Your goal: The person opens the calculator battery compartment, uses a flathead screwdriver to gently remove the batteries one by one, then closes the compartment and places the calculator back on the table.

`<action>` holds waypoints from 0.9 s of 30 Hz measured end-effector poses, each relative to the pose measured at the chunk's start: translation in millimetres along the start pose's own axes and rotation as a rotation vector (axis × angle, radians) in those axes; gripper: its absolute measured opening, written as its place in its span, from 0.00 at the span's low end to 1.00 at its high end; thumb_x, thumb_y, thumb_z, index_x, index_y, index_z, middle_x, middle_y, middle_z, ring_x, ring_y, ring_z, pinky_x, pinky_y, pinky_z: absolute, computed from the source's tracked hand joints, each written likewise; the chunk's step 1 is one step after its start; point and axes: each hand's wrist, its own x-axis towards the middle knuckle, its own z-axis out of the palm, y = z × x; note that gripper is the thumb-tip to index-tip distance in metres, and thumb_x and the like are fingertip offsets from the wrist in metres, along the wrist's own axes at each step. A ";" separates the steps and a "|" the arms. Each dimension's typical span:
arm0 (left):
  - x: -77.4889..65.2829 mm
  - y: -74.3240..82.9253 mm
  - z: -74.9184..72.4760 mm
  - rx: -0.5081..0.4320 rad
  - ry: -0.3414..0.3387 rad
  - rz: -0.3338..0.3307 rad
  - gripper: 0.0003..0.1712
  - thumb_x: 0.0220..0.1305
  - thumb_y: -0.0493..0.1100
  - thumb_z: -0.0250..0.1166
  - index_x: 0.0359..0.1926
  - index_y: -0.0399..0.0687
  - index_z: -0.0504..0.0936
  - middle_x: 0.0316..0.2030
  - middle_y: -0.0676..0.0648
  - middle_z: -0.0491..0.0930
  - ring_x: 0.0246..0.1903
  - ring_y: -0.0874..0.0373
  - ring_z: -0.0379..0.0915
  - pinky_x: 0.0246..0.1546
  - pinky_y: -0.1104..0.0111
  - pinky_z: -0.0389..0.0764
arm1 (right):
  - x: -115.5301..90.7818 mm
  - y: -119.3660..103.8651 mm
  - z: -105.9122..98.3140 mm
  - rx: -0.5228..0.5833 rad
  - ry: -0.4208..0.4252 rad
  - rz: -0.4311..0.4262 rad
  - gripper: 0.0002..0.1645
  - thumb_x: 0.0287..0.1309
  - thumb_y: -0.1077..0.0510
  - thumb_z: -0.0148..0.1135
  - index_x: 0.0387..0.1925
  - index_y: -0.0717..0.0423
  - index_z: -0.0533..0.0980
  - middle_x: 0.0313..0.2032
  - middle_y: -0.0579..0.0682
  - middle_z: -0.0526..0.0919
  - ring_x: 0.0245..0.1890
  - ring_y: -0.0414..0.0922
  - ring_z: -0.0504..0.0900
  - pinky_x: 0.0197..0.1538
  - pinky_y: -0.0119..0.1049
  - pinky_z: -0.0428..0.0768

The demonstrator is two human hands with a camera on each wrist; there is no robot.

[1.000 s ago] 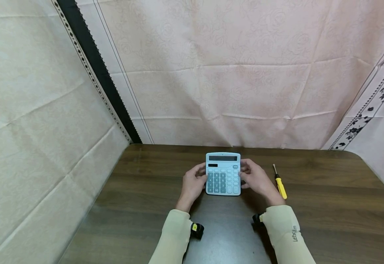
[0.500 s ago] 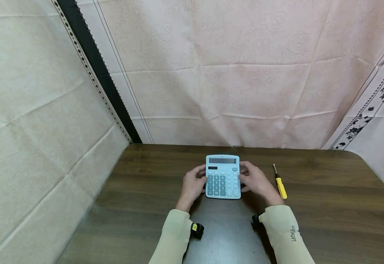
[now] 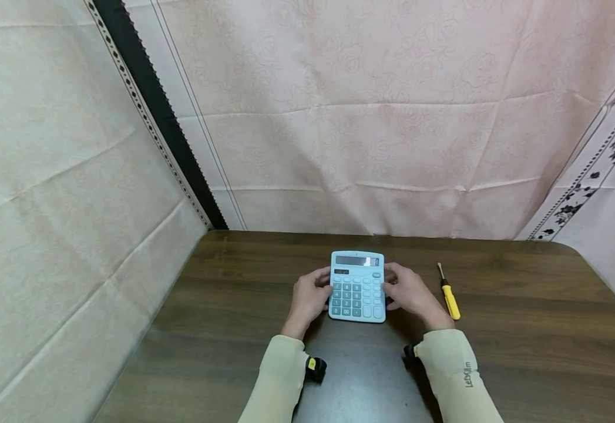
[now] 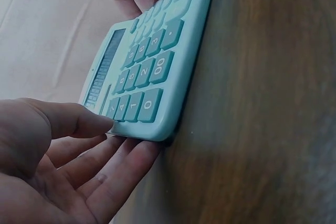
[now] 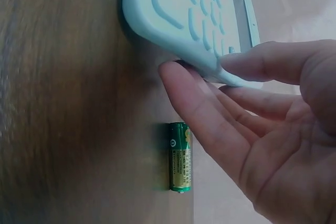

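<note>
A light blue calculator [image 3: 357,288] is gripped by its two sides, with its keys and screen facing up toward the head camera. On its left edge my left hand [image 3: 308,296] pinches it, thumb [image 4: 86,121] on the face and fingers underneath. My right hand [image 3: 412,294] holds the opposite edge in the same way, as the right wrist view shows its thumb [image 5: 262,62] on the side. The calculator's far end looks raised from the table, its near edge low by the wood. A digit shows at the right of the screen [image 3: 356,261]. Its underside is hidden.
A screwdriver [image 3: 449,296] with a yellow handle lies right of my right hand. In the right wrist view a green and gold battery [image 5: 180,157] lies on the wooden table [image 3: 540,329] below that hand. Pale patterned cloth [image 3: 392,147] hangs behind the table.
The calculator has come slightly nearer to me and its tilt has changed, with the screen now lighter. Both hands keep their hold and move slightly with it. The screwdriver stays put.
</note>
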 end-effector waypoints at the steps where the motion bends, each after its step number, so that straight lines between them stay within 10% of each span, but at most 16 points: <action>1: -0.1 0.1 -0.2 0.007 -0.001 0.001 0.24 0.72 0.30 0.65 0.66 0.44 0.84 0.54 0.43 0.87 0.31 0.57 0.82 0.26 0.66 0.85 | 0.1 -0.2 0.3 0.000 0.001 0.000 0.32 0.74 0.69 0.58 0.75 0.72 0.62 0.56 0.71 0.77 0.41 0.54 0.85 0.39 0.46 0.90; 27: -0.9 -2.1 -0.7 0.053 0.009 -0.041 0.22 0.70 0.32 0.66 0.64 0.45 0.86 0.54 0.46 0.88 0.28 0.59 0.81 0.23 0.69 0.83 | 2.1 1.1 4.7 -0.021 -0.015 0.066 0.32 0.74 0.68 0.57 0.75 0.71 0.64 0.57 0.70 0.77 0.42 0.55 0.83 0.39 0.44 0.90</action>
